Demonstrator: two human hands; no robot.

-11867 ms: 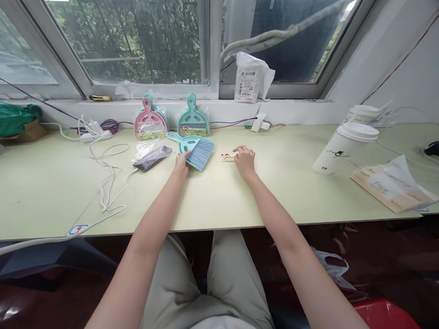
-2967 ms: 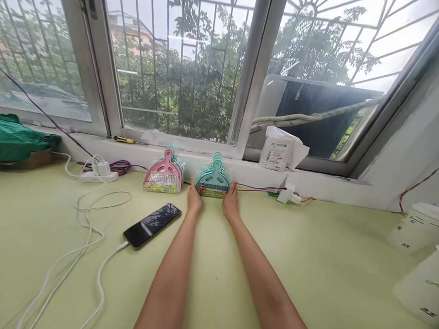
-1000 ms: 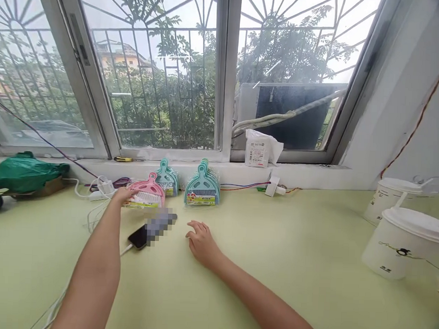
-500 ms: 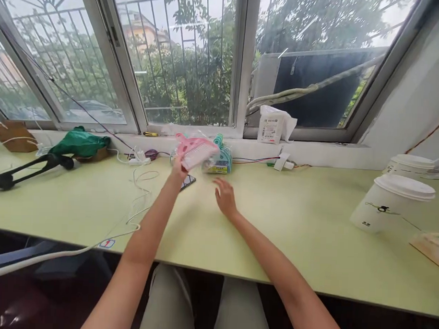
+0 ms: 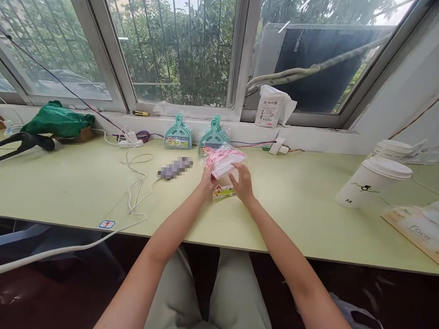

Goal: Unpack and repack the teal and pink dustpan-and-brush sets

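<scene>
Over the pale green table [image 5: 293,210], both hands hold a pink plastic mini broom-and-dustpan set in clear wrap [image 5: 224,161].

Left hand [image 5: 207,176] grips the pack's edge at nine o'clock; right hand [image 5: 242,183] closes fingers on its five o'clock corner, just above a small printed label card [image 5: 224,193]. This looks like the unwrapping step; next calls for parting the film. Two teal dustpan sets [image 5: 195,135] stand at twelve o'clock.

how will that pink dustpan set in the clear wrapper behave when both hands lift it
The pink dustpan set probably feels light: left hand and right hand hold it up by fingertips alone. Its clear wrapper looks glossy, so the grip may slide. The plastic pan likely stays stiff, while its paper label hangs loose and could flap.
</scene>
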